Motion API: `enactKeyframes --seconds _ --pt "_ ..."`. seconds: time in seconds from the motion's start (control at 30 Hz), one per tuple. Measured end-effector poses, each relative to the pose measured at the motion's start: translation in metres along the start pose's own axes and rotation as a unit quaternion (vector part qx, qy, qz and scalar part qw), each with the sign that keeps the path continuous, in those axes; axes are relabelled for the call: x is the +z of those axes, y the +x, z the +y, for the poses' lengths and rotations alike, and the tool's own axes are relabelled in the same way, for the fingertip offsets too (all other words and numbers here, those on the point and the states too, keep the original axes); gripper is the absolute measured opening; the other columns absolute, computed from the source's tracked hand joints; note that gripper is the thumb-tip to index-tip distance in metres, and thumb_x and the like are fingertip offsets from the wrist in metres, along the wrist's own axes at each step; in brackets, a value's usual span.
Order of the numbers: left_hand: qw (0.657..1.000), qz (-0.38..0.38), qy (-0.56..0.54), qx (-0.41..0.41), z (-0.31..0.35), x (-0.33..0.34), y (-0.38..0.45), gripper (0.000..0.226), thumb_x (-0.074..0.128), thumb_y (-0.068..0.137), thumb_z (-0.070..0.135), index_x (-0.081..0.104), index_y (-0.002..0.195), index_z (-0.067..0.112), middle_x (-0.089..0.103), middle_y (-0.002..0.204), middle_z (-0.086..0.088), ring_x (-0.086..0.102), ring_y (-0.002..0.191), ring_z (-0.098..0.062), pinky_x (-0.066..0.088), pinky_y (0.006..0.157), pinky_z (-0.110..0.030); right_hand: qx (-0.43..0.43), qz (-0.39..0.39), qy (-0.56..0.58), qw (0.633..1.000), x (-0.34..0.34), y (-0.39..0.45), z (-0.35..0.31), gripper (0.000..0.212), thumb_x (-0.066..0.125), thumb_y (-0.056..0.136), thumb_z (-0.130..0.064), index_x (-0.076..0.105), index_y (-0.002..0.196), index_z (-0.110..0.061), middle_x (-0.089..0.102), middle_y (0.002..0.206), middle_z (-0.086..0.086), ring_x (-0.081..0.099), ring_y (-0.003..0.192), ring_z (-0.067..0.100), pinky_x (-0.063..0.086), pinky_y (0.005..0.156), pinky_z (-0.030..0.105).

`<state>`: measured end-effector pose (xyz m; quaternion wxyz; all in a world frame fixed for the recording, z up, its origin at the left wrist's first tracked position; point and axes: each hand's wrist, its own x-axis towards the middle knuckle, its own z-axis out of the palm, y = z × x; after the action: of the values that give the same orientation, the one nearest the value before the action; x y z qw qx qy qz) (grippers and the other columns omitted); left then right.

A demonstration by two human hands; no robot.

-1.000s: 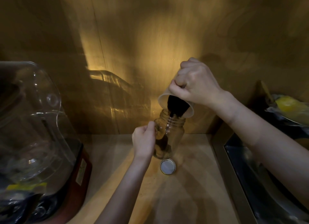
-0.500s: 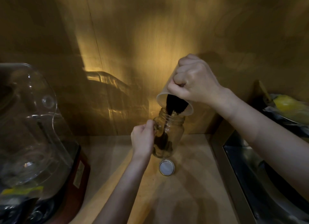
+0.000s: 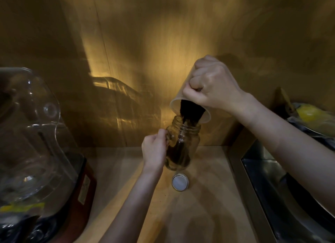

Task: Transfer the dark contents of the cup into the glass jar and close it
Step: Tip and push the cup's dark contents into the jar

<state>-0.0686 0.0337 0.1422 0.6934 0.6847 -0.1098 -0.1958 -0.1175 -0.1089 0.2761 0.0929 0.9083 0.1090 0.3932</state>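
Cup tipped over the jar, dark contents streaming in

The right hand is clenched round the upended cup, its dark contents falling into the glass jar — which the left hand grips by its side (jar partly filled). The jar stands near the back edge of the wooden surface; its lid lies just in front, a sink at the right edge.
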Motion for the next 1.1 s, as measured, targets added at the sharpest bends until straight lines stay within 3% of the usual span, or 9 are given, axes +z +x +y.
enactKeyframes --seconds 1.1 --pt "0.999 -0.015 -0.028 -0.024 0.0008 -0.0028 -0.0025 0.05 0.051 0.079 0.026 0.043 0.03 0.02 0.038 0.032 0.01 0.032 0.038 -0.008 0.027 0.05 -0.03 -0.059 0.025 -0.005 0.998 0.0022 0.0002 -0.0044 0.037 0.06 0.075 0.0 0.057 0.039 -0.001 0.051 0.034 0.011 0.046 0.04 0.024 0.049 0.054 0.035"
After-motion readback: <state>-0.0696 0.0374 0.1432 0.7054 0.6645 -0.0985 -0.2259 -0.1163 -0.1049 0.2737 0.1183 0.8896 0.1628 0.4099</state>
